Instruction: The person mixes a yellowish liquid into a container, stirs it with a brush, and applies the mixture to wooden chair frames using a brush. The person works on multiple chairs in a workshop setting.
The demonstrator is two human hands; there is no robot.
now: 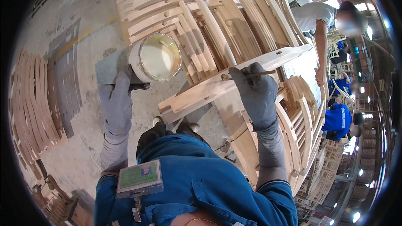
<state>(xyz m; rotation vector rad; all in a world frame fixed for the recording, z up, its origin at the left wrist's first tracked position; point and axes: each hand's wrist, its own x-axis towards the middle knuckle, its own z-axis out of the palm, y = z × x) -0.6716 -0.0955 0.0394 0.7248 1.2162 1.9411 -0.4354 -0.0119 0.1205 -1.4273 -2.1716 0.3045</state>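
My left hand point(116, 100), in a grey glove, is closed around the side of a round white tub point(141, 65). Pale cream liquid, perhaps glue, fills part of the tub, and a thin stick leans inside it. A flat blue-grey piece point(106, 68) shows beside the tub, next to my fingers. In my gloved right hand point(256, 94) a slim wooden stick point(264, 73) is pinched. Its rounded tip is at a hole in the upper face of a light wooden rail point(201, 93). That rail belongs to a slatted wooden frame point(217, 29).
More curved wooden parts point(295, 117) lie to the right. Stacked slats point(35, 100) stand on the concrete floor point(88, 117) at the left. Across the frame, a person in a grey shirt point(314, 15) reaches down with one arm. People in blue are farther off.
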